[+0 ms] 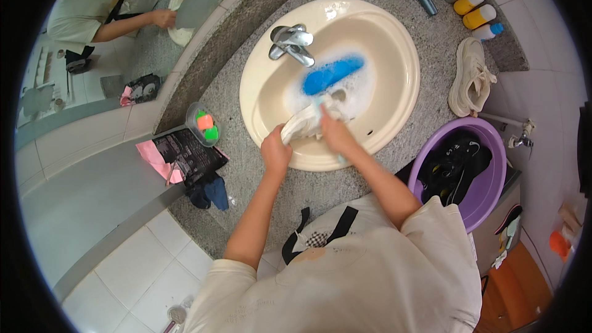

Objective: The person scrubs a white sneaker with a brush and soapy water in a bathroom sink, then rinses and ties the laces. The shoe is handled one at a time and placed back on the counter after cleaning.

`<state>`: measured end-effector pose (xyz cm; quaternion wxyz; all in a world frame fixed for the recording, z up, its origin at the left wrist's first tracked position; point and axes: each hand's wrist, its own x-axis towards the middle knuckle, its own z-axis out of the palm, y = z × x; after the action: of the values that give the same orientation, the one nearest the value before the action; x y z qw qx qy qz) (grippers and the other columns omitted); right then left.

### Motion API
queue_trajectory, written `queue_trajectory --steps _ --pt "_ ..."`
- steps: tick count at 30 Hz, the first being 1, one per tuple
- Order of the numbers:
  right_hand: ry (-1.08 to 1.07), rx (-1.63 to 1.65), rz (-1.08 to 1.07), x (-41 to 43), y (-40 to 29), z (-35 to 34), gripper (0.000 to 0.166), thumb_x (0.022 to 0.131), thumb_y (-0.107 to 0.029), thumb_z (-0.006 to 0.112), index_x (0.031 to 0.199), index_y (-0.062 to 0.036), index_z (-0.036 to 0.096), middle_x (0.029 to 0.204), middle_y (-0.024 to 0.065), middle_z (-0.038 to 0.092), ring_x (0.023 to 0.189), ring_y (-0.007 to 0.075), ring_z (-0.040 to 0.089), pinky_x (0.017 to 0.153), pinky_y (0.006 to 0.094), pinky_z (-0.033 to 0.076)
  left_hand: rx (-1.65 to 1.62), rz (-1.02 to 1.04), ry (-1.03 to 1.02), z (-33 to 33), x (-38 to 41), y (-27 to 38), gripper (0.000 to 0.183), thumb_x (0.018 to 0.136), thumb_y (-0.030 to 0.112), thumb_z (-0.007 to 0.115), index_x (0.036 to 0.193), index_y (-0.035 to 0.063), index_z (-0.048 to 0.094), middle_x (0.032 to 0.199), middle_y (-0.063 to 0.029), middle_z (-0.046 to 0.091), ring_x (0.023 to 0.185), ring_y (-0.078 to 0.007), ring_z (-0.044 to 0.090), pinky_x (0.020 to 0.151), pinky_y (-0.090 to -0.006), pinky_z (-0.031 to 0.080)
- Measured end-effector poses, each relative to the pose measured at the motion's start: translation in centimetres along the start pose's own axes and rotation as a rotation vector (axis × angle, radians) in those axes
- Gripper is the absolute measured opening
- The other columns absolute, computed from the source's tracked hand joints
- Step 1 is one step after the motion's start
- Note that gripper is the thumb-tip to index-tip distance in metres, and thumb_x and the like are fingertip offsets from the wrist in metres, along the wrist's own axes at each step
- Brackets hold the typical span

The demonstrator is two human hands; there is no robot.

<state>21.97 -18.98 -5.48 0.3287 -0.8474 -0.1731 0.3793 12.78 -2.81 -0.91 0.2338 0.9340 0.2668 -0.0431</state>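
Note:
My left hand (276,150) grips one end of a white shoe (303,122) over the near side of the cream oval sink (407,85). My right hand (337,132) is closed around a pale blue brush (342,159) whose head meets the far part of the shoe. Motion blur softens this hand and the brush. Beyond the shoe, a long blue insole-shaped item (330,74) lies in white suds (363,85) on the sink floor. A chrome faucet (291,42) stands at the sink's far left; no running water shows.
A matching shoe (471,77) rests on the counter at right. Below it, a purple basin (497,171) holds black items. Bottles (478,16) line the far right corner. At left are a clear tub (189,122) with bright pieces and a black-and-pink package (189,157). A mirror (115,55) borders the counter.

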Motion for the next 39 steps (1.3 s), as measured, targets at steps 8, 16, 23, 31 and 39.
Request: queue_trajectory --steps 8,16,23,31,39 --pt "-0.057 0.101 -0.022 -1.6 -1.1 -0.3 0.051 0.099 -0.022 0.037 0.143 0.0031 0.033 0.085 0.0305 0.064 0.075 0.0418 0.063 0.067 0.0497 0.050 -0.013 -0.012 0.003 0.6 -0.2 -0.4 0.043 0.068 -0.005 0.060 0.110 0.0070 0.066 0.092 -0.0198 0.068 0.088 -0.0384 0.065 0.079 -0.0439 0.051" --pt "-0.074 0.080 -0.003 -1.1 -0.7 0.2 0.057 0.094 -0.019 0.041 0.145 0.0009 0.028 0.088 0.0288 0.065 0.077 0.0439 0.063 0.073 0.0501 0.051 -0.022 -0.003 0.028 0.3 0.0 -0.2 0.045 0.067 -0.005 0.060 0.110 0.0079 0.067 0.092 -0.0201 0.068 0.088 -0.0383 0.065 0.080 -0.0443 0.051" --pt "0.206 -0.048 -0.002 6.4 12.1 1.1 0.064 0.094 -0.030 0.052 0.146 0.0003 0.029 0.093 0.0249 0.067 0.075 0.0350 0.067 0.068 0.0428 0.053 -0.083 0.041 0.014 0.6 1.1 -0.6 0.045 0.067 -0.004 0.062 0.110 0.0067 0.067 0.093 -0.0204 0.068 0.089 -0.0375 0.066 0.080 -0.0413 0.052" --pt "0.362 1.052 0.346 2.5 7.6 -4.5 0.098 0.081 -0.043 0.074 0.151 -0.0007 0.019 0.106 0.0151 0.067 0.063 0.0153 0.063 0.056 0.0265 0.049 -0.776 -0.413 -0.214 -0.4 1.8 -3.3 0.045 0.074 -0.012 0.064 0.118 -0.0049 0.057 0.107 -0.0141 0.064 0.089 -0.0239 0.067 0.061 -0.0295 0.063" --pt "-0.137 1.322 0.027 -0.3 6.1 -8.6 0.091 0.084 -0.035 0.073 0.154 -0.0184 0.017 0.096 0.0038 0.064 0.050 0.0027 0.037 0.042 0.0184 0.027 -1.128 -0.535 -0.591 -3.0 3.3 -2.7 0.059 0.077 -0.011 0.063 0.132 0.0007 0.047 0.118 -0.0157 0.060 0.099 -0.0275 0.065 0.076 -0.0370 0.062"
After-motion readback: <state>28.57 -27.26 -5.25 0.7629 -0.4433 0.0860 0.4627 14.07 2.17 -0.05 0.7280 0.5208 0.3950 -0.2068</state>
